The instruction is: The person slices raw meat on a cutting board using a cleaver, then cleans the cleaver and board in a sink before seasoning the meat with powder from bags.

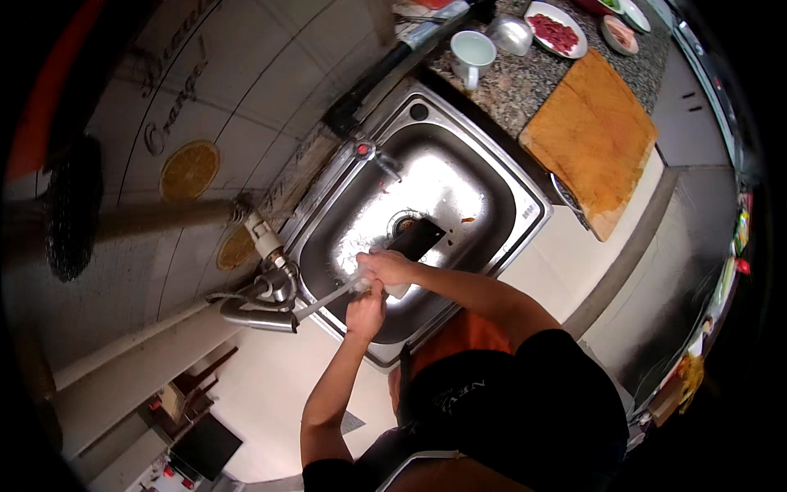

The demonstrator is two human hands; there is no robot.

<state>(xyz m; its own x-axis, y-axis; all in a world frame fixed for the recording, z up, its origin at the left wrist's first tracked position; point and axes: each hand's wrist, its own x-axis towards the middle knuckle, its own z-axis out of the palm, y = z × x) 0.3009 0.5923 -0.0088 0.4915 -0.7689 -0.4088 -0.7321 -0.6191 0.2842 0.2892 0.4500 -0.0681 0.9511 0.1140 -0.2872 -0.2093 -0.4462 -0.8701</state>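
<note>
Over the steel sink [512, 176], my two hands meet under a stream of water [332, 297] from the silver faucet [258, 316]. A dark rectangular blade with a small hole near its corner, which looks like a cleaver [420, 240], reaches from my right hand [388, 266] toward the drain. That hand is closed around its near end, and its handle is hidden. Just below, my left hand [366, 312] is closed too, its fingertips against the right hand. A whitish patch [398, 290] shows beside the hands; whether it is cloth or foam I cannot tell.
A second tap [366, 151] with a red mark juts over the sink's far left side. Small scraps [467, 220] lie in the basin. On the granite counter are a white mug [473, 53], a metal bowl [510, 35], a plate of red meat [554, 33] and a wooden cutting board [592, 135].
</note>
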